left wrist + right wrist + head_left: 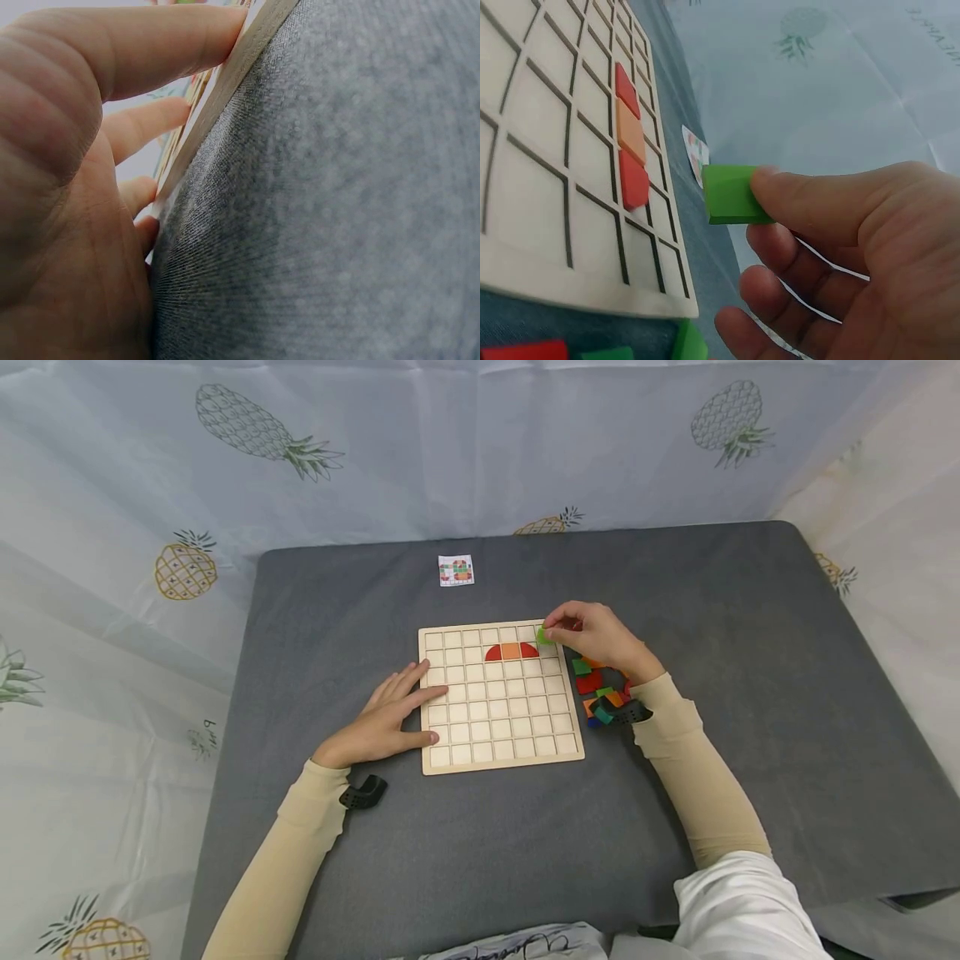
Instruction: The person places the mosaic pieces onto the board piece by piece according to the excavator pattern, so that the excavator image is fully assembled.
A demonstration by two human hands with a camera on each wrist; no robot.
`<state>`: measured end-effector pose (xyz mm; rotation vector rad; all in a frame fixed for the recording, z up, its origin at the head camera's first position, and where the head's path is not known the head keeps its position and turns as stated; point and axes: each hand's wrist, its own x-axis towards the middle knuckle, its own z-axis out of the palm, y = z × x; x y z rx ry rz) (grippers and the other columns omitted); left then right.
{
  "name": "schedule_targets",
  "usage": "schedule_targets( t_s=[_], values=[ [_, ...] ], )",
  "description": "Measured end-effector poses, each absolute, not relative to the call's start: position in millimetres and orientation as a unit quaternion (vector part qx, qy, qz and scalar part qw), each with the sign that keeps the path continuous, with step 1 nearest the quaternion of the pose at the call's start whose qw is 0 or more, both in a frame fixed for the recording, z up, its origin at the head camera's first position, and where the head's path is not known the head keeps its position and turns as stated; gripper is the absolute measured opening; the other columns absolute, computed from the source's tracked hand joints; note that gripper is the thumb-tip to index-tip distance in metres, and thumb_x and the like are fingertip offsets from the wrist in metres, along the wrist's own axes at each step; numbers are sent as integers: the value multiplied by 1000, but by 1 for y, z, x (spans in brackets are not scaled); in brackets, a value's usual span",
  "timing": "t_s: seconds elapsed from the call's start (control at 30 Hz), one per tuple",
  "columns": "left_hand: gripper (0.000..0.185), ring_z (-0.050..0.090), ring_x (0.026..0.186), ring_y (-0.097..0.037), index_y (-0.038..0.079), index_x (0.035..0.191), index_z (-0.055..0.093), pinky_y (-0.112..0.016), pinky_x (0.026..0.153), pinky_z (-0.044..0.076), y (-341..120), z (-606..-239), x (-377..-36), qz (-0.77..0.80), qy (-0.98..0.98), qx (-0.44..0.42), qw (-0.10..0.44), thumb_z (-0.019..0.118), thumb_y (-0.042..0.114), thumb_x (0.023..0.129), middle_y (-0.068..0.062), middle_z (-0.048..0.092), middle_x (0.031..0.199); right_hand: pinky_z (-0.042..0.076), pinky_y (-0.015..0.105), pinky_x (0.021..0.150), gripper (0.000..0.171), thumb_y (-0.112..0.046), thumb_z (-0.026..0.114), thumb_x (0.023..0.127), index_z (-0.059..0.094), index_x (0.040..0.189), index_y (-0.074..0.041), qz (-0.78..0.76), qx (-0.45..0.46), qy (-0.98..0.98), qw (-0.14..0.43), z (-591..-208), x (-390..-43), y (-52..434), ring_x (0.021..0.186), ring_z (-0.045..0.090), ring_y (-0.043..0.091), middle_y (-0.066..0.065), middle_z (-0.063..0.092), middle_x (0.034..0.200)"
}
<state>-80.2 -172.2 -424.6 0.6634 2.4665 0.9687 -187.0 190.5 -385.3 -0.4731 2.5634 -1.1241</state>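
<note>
1. The right hand (600, 639) pinches a green tile (731, 195) between thumb and fingertips, holding it over the far right corner of the wooden grid board (501, 697), just beyond the right end of the coloured row.
2. That row sits in the board's second line from the far edge: a red quarter-round piece (492, 652), an orange square (511, 651) and a second red piece (529, 650), touching side by side.
3. The left hand (386, 718) lies spread and flat, fingers straight, resting on the board's left edge and steadying it (the left wrist view shows the fingertips against the wooden rim).
4. The loose tile pile (600, 689) lies on the grey table (750, 652) just beside the board's right edge, under the right wrist.
5. A small pattern card (456, 570) lies near the table's far edge.
6. Judged from this, the step in hand is placing the green tile; the next move calls for lowering it squarely into one cell, aligned with the grid walls, then releasing it.
</note>
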Motion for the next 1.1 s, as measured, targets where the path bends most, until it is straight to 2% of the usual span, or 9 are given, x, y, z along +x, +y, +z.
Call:
schedule_targets(
  t_s=[0.4, 0.7, 0.93, 1.1],
  values=[
    [74, -4, 160, -28, 27, 157, 40, -54, 128, -2, -172, -427, -81, 346, 885, 237, 203, 75, 34, 92, -2, 2, 173, 41, 31, 69, 14, -20, 67, 100, 74, 109, -12, -376, -208, 887, 168, -398, -180, 182, 82, 48, 22, 6, 64, 100],
    [73, -3, 161, -27, 26, 156, 41, -52, 128, -2, -172, -426, -81, 345, 885, 235, 205, 75, 33, 92, -2, 3, 173, 41, 30, 67, 16, -22, 68, 99, 75, 110, -13, -381, -217, 878, 194, -403, -175, 180, 79, 49, 22, 6, 65, 100],
    [73, -3, 161, -27, 25, 156, 41, -52, 128, -2, -173, -427, -81, 340, 887, 235, 204, 75, 32, 92, -2, 2, 173, 43, 29, 67, 13, -19, 70, 97, 75, 107, -12, -364, -221, 885, 187, -407, -172, 176, 76, 51, 21, 5, 66, 95],
    [73, -3, 161, -27, 24, 156, 42, -52, 128, -2, -172, -426, -81, 340, 888, 234, 203, 75, 32, 92, -3, 3, 173, 44, 30, 68, 13, -18, 70, 97, 75, 106, -10, -349, -229, 893, 168, -408, -172, 173, 79, 52, 20, 7, 70, 99]
  ],
)
